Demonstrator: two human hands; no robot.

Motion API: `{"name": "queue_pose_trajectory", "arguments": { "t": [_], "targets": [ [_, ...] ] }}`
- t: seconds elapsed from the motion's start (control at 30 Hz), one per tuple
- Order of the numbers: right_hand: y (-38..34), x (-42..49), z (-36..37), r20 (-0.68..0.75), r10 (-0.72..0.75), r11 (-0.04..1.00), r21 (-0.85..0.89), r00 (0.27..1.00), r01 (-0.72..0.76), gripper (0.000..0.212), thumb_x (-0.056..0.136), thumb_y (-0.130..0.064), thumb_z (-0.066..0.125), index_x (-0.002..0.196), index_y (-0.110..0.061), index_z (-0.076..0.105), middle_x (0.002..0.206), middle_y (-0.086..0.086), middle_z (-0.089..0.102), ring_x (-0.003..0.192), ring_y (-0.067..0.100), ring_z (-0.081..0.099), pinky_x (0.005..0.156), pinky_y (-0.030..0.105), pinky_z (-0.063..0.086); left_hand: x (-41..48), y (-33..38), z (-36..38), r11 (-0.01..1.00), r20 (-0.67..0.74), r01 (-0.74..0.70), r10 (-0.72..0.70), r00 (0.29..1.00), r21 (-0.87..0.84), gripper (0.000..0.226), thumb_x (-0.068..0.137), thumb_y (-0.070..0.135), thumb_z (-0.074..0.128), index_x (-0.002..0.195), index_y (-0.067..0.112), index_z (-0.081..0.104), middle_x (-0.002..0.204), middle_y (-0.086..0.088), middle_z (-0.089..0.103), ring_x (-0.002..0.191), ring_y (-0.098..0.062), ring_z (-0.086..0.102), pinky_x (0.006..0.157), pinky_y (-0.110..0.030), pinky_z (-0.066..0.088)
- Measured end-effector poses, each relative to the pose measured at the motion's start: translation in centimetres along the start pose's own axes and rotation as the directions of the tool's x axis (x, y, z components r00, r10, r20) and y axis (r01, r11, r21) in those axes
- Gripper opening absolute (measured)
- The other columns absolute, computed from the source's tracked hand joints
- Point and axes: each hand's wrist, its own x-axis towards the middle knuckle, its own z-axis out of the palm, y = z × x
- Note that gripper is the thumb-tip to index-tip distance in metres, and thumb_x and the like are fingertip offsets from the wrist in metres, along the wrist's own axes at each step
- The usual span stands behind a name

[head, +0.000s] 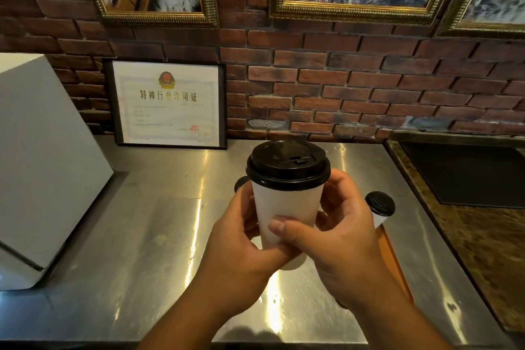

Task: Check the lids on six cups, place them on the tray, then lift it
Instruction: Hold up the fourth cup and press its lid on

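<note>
**A:** First item?

**B:** Cup (287,207). White paper with a plain wall, narrowing toward the base, held upright. Lid (288,163): black plastic with a raised rim and a small sip tab on top. It sits level on the cup's rim as far as I can see from here.

**A:** Location?

**B:** In the air above the table (159,236), between both hands. Left hand (238,244): its fingers (247,207) curl round the cup's left side and the thumb crosses the lower front. Right hand (341,241): the fingers curl round the right side just under the lid. Its thumb lies flat on the front wall, over the left thumb. Both hands are clamped on the cup.

**A:** Second item?

**B:** Second cup (380,207), with the same white wall and black lid. It stands just beyond the right fingers, apart from them. Its base meets an orange-brown tray (395,258) that runs under the right wrist and is mostly hidden.

**A:** Third?

**B:** Black lid edge (241,182), peeping out just beyond the left fingers. The cup beneath it is hidden.

**A:** Fixtures?

**B:** The table is steel, shiny and scuffed. White box (42,165), well left of the left fingers. Framed certificate (170,102), leaning on the brick wall (341,79) beyond the cup. Dark recessed panel (468,173), well right of the right fingers.
</note>
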Motion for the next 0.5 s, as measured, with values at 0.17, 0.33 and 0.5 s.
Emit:
{"name": "queue_pose_trajectory", "arguments": {
  "t": [0.17, 0.33, 0.5],
  "targets": [
    [0.2, 0.0, -0.3, 0.07, 0.047, 0.999, -0.006, 0.996, -0.046, 0.077, 0.059, -0.041, 0.093, 0.127, -0.05, 0.057, 0.121, -0.017, 0.071, 0.116, 0.011, 0.069, 0.081, 0.026, 0.063, 0.0, 0.3, -0.3, 0.999, -0.023, -0.018, 0.017, 1.0, -0.029, 0.078, 0.056, 0.089, 0.078, 0.126, 0.076, 0.043, 0.128, 0.033, 0.064, 0.118, 0.004, 0.064, 0.081, -0.014, 0.057],
    [-1.0, 1.5, -0.9, -0.006, 0.11, 0.982, 0.156, 0.994, -0.107, 0.048, 0.098, -0.054, 0.045, 0.131, -0.025, 0.065, 0.123, 0.001, 0.074, 0.124, 0.033, 0.063, 0.096, 0.05, 0.056, 0.0, 0.4, -0.5, 0.999, 0.019, -0.027, 0.027, 0.999, -0.02, 0.088, 0.057, 0.079, 0.087, 0.133, 0.064, 0.046, 0.129, 0.027, 0.065, 0.115, 0.0, 0.066, 0.076, -0.019, 0.062],
    [-2.4, 2.0, -0.3, 0.048, 0.104, 0.972, 0.207, 0.993, -0.111, 0.055, 0.101, -0.05, 0.036, 0.13, -0.016, 0.067, 0.129, 0.018, 0.068, 0.129, 0.038, 0.059, 0.113, 0.069, 0.04, -0.1, 0.3, 0.0, 1.0, 0.007, -0.02, 0.02, 1.0, -0.024, 0.087, 0.055, 0.079, 0.088, 0.13, 0.068, 0.045, 0.127, 0.031, 0.064, 0.113, 0.006, 0.063, 0.07, -0.012, 0.058]
  ]
}}
